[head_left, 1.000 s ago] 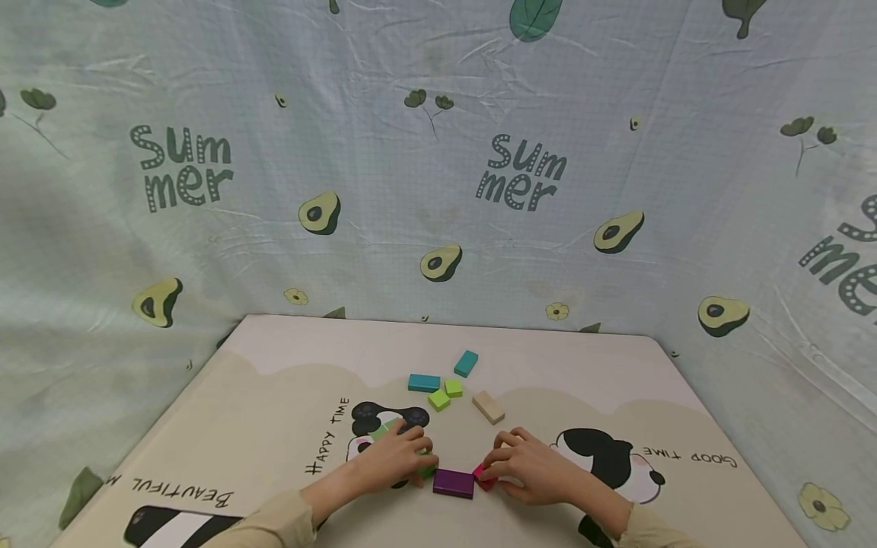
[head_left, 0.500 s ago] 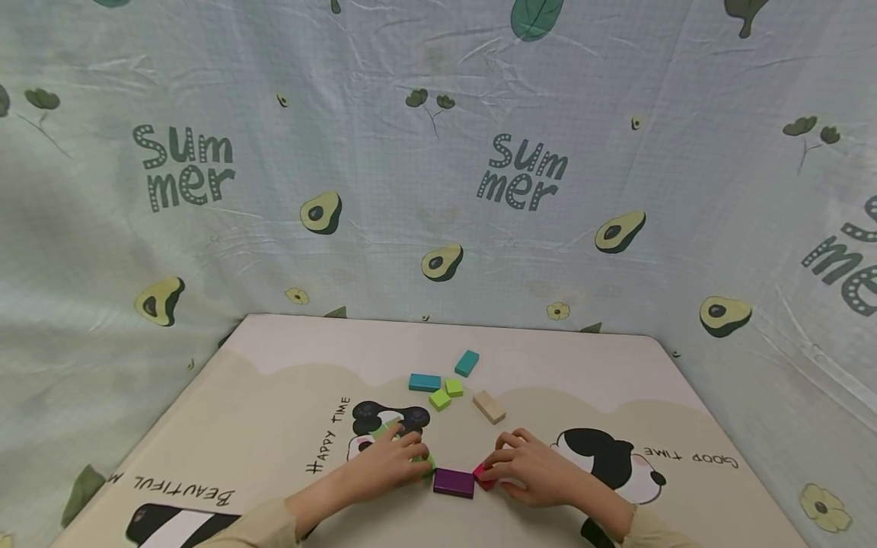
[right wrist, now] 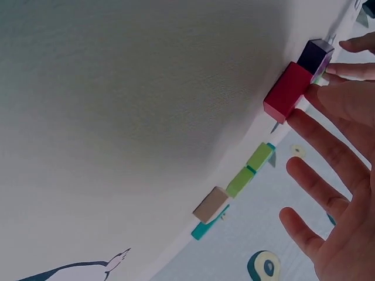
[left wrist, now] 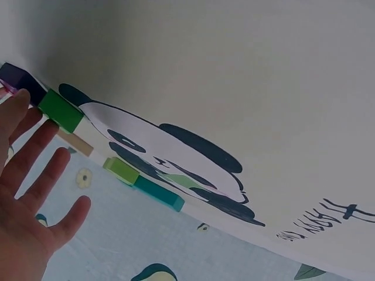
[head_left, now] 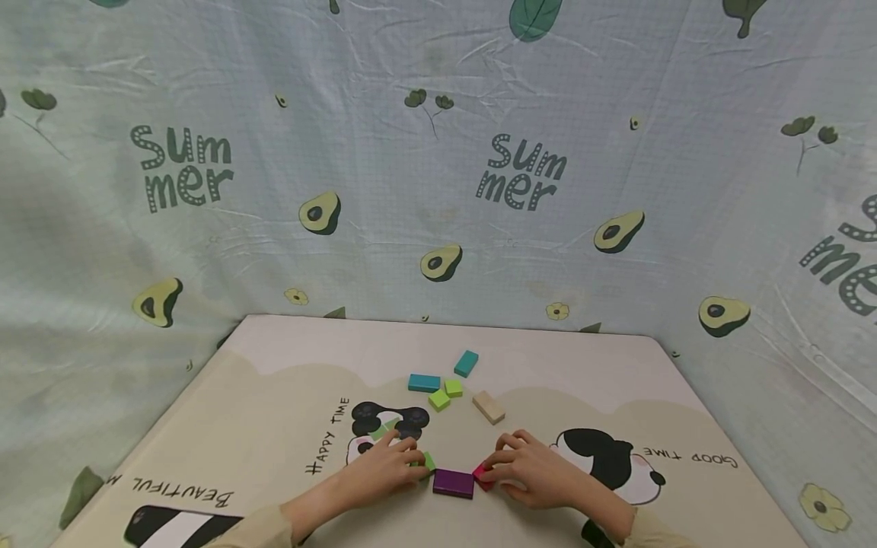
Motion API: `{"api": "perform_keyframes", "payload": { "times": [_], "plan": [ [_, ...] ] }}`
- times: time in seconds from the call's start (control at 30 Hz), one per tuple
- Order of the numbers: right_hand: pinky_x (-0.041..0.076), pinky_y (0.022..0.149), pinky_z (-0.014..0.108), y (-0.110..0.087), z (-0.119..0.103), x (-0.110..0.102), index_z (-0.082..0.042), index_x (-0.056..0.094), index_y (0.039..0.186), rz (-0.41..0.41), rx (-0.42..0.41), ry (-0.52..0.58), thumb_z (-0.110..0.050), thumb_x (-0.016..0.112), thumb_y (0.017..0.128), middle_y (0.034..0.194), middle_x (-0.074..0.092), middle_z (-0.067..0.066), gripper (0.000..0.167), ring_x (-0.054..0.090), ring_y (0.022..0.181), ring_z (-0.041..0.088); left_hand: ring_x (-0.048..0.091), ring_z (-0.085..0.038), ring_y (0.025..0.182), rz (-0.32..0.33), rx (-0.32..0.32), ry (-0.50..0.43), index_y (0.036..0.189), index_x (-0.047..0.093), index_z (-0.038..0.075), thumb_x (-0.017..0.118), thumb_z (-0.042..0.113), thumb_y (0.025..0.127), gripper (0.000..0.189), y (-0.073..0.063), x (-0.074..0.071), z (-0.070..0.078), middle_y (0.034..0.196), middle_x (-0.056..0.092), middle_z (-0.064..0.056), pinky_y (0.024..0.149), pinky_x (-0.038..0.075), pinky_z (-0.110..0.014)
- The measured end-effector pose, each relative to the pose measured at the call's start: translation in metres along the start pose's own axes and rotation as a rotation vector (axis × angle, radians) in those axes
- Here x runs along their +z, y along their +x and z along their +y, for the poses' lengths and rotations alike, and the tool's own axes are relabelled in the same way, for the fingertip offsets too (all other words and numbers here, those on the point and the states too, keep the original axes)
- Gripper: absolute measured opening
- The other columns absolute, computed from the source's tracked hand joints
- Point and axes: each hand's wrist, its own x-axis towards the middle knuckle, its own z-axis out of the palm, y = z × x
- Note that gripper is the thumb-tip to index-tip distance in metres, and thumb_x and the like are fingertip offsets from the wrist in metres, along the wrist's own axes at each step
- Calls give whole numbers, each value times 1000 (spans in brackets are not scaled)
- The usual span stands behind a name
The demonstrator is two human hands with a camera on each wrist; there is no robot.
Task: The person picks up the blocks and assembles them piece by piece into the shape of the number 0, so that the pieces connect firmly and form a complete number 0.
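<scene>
A purple block [head_left: 453,483] lies on the table in front of the person. Beside its left end is a green block [left wrist: 61,111], partly covered by the left hand [head_left: 392,466] in the head view. Spread fingers show in the left wrist view, the index fingertip right at the green block's edge. At the purple block's right end sits a red block [right wrist: 287,92]. The right hand [head_left: 530,470] holds the red block between thumb and index finger, its other fingers apart. Much of the red block is hidden by the hand in the head view.
Farther back lie two teal blocks [head_left: 424,383], two small lime-green blocks [head_left: 439,399] and a beige block [head_left: 489,408]. The pale table [head_left: 288,426] has printed animals and lettering. A cloth [head_left: 384,167] with avocado prints hangs behind and at the sides.
The left hand has drawn slightly to the left, and more of the green block shows. The right hand and the purple and red blocks have stayed in place.
</scene>
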Motion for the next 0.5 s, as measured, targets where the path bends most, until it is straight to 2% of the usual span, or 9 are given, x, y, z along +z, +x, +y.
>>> {"api": "perform_keyframes", "payload": {
  "times": [0.17, 0.5],
  "plan": [
    [37, 84, 33, -1, 1, 2, -30, 62, 110, 17, 5, 9, -22, 61, 81, 106, 62, -14, 30, 45, 95, 9, 51, -8, 91, 1, -2, 0, 102, 65, 26, 63, 30, 79, 23, 0, 0, 1, 98, 63, 11, 83, 42, -38],
    [37, 83, 33, 0, 3, 5, -29, 63, 108, -3, 59, 107, -22, 60, 82, 106, 62, -14, 27, 45, 96, 8, 51, -7, 91, 12, -3, -14, 102, 65, 24, 64, 31, 79, 24, -1, 1, 3, 97, 63, 11, 82, 39, -32]
  ]
}}
